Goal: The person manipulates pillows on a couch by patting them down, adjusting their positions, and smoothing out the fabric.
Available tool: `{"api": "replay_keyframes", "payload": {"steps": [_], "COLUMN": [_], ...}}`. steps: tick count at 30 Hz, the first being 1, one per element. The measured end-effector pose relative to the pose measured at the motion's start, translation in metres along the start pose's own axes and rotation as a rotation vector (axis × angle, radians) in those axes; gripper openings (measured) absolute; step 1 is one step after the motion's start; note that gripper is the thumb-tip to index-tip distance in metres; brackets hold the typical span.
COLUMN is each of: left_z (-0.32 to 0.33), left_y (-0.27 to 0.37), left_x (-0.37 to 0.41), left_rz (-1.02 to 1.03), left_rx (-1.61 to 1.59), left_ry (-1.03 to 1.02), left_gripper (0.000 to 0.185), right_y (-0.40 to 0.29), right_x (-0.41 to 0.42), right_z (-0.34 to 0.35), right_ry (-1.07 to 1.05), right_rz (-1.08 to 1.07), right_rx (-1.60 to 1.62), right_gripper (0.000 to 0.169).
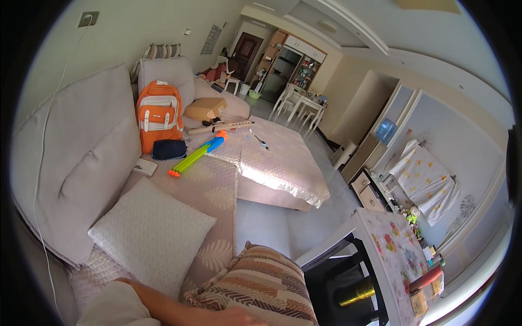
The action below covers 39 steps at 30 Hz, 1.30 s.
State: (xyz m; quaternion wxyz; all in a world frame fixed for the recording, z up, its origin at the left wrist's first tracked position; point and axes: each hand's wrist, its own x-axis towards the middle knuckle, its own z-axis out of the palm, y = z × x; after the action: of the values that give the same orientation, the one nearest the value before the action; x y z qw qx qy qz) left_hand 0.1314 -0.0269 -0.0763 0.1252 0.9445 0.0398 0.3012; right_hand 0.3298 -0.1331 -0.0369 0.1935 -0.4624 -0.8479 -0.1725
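Observation:
My left hand is at the bottom edge, its forearm reaching across from a light sleeve at the lower left. It rests against a brown striped cushion; the fingers are cut off by the picture's edge, so their grip cannot be told. My right hand is out of view. A pale textured cushion lies on the sofa just beyond the forearm. Farther along the sofa are a green, blue and orange toy gun, a dark blue pouch, an orange backpack standing upright, and a cardboard box.
A small booklet and a wooden stick-like object lie on the quilted sofa cover. At the right stands a table with a floral top, holding a red cylindrical object. A white cable hangs down the left wall.

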Motion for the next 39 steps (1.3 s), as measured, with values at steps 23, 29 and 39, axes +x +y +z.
{"api": "replay_keyframes", "payload": {"steps": [23, 29, 39], "left_z": [-0.009, -0.001, -0.063], "left_y": [0.010, 0.000, -0.020], "left_x": [0.006, -0.020, -0.061], "left_rz": [0.102, 0.035, -0.116], "left_rx": [0.119, 0.138, 0.396], "left_ry": [-0.093, -0.069, 0.061], "left_gripper": [0.014, 0.015, 0.034], "right_y": [-0.013, -0.010, -0.003], "right_x": [0.017, 0.013, -0.006], "right_z": [0.007, 0.015, 0.006], "right_ry": [0.088, 0.110, 0.096], "right_rz": [0.009, 0.009, 0.065], "right_rx": [-0.016, 0.089, 0.186], "right_gripper": [0.030, 0.030, 0.028]}}
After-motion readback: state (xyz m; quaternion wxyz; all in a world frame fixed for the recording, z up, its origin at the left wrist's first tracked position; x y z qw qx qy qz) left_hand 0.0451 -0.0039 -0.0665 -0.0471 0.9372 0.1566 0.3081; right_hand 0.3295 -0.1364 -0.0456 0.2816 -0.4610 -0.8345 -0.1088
